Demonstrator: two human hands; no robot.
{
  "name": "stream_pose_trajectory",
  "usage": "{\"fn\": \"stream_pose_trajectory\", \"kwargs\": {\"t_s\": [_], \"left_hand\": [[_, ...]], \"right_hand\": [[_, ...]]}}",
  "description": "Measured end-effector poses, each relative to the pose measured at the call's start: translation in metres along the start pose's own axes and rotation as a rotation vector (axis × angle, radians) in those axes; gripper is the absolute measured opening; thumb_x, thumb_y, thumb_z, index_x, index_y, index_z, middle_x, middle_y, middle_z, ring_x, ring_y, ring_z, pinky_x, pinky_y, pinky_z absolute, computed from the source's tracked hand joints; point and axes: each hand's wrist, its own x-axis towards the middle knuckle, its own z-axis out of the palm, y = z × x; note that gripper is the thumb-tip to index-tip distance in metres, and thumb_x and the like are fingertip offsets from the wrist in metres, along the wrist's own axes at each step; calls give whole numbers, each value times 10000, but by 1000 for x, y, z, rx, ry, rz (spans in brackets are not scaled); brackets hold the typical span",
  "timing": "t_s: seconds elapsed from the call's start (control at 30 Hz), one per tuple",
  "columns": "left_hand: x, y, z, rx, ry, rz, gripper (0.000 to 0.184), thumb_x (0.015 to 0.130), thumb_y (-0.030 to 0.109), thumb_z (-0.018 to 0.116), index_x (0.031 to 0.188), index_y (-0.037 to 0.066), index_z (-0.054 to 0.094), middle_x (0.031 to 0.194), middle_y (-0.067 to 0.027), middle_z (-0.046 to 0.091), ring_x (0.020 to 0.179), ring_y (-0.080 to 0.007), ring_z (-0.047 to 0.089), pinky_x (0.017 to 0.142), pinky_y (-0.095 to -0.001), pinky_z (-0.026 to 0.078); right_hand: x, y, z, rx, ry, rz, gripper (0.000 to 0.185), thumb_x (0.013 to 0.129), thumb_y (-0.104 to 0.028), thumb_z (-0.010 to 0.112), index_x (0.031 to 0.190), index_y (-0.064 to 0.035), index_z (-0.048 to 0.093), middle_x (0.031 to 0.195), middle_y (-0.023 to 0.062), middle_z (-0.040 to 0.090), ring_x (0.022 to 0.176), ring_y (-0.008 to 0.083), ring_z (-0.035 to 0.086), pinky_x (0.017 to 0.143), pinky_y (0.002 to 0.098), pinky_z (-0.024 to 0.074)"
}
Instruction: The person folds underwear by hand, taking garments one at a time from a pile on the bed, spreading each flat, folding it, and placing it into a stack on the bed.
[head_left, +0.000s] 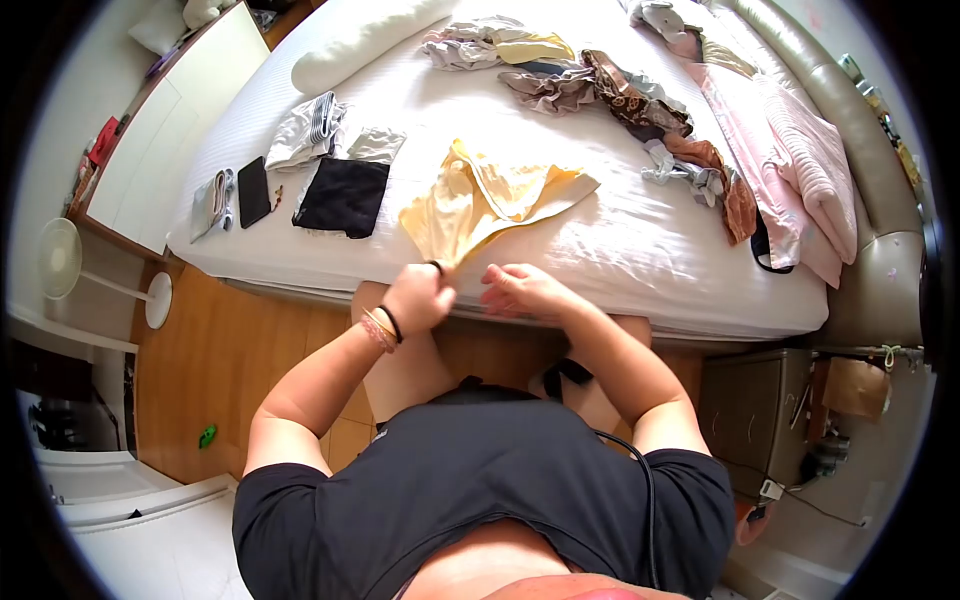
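Note:
A yellow cloth garment (480, 200) lies crumpled on the white bed, its near corner drawn toward the mattress edge. My left hand (419, 297), with bracelets at the wrist, is closed on that corner. Just to the right, my right hand (520, 291) is held over the bed's edge with its fingers apart and nothing in them. Left of the yellow garment lie a folded black cloth (343, 197), a light folded cloth (377, 145) and a white cloth with dark stripes (303, 130).
A phone (254, 192) and a folded grey cloth (212, 203) lie at the bed's left. Loose clothes (625, 95) spread across the back and right, beside pink bedding (800, 160). A white bolster (365, 45) lies at the back left; a bedside cabinet (752, 410) stands right.

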Motion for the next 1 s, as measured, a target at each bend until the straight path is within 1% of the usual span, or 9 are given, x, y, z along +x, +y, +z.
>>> {"fn": "stream_pose_trajectory", "kwargs": {"t_s": [0.13, 0.27, 0.33, 0.5, 0.6, 0.67, 0.8, 0.87, 1.0], "left_hand": [[2, 59, -4, -459, -531, 336, 108, 875, 108, 619, 911, 9, 642, 720, -49, 640, 678, -129, 624, 626, -277, 506], [49, 70, -35, -280, -48, 301, 172, 854, 111, 645, 1020, 64, 653, 760, -71, 667, 663, -145, 630, 623, -275, 508], [81, 81, -48, -112, 33, 653, 373, 795, 30, 600, 1162, 97, 601, 1225, -122, 602, 1133, -288, 568, 972, -388, 432], [106, 110, -7, 98, -594, 829, 462, 695, 225, 724, 1136, 110, 650, 1435, -66, 416, 1408, -319, 209, 1098, -458, 284], [117, 88, 7, -74, -695, 701, 476, 724, 261, 753, 1127, 47, 620, 1229, -81, 583, 1300, -248, 400, 1031, -377, 374], [114, 69, -3, -406, -777, 184, 424, 780, 190, 735, 1144, 35, 582, 1066, -63, 638, 1051, -143, 557, 905, -310, 459], [119, 28, -49, -613, -380, 259, 324, 858, 152, 680, 1147, 62, 565, 847, 0, 635, 792, -61, 574, 697, -245, 490], [106, 42, -99, -554, -283, 110, 293, 871, 149, 675, 1139, 88, 571, 789, 16, 640, 719, -23, 558, 633, -207, 473], [96, 44, -157, -528, -161, 313, 274, 855, 96, 680, 1113, 73, 590, 789, 42, 611, 710, -1, 528, 626, -166, 434]], "right_hand": [[-20, -7, 16, -11, 145, -319, 224, 875, -119, 577, 1055, 15, 563, 902, 45, 606, 759, 98, 543, 667, 247, 473], [-73, -35, -13, -72, 9, -263, 186, 841, -93, 561, 1001, 2, 566, 870, 7, 577, 780, 60, 516, 690, 231, 446], [-106, -61, -17, -262, -145, -260, 266, 829, -164, 647, 1023, 3, 577, 860, 24, 600, 780, 76, 537, 696, 245, 454], [-174, -129, -18, -1019, -97, -176, 304, 806, -170, 735, 1054, -23, 637, 772, 30, 642, 636, 94, 581, 580, 263, 484], [-208, -157, -29, -945, 81, -227, 172, 862, -116, 658, 989, -2, 644, 616, -27, 576, 411, 48, 491, 353, 226, 373], [-227, -173, -42, -884, 222, -119, 148, 859, -131, 647, 940, -7, 645, 562, -16, 532, 461, 97, 494, 444, 264, 424], [-224, -173, -97, -1194, 362, -769, 126, 849, -8, 594, 967, 11, 633, 800, 26, 619, 624, 69, 543, 571, 207, 460], [-235, -193, -74, -997, 709, -201, 201, 849, 24, 575, 1040, -6, 630, 907, 56, 639, 754, 88, 583, 699, 212, 482], [-222, -191, -98, -694, 461, -613, 287, 851, 44, 546, 1116, -37, 620, 932, 64, 659, 791, 85, 612, 712, 226, 507]]}}
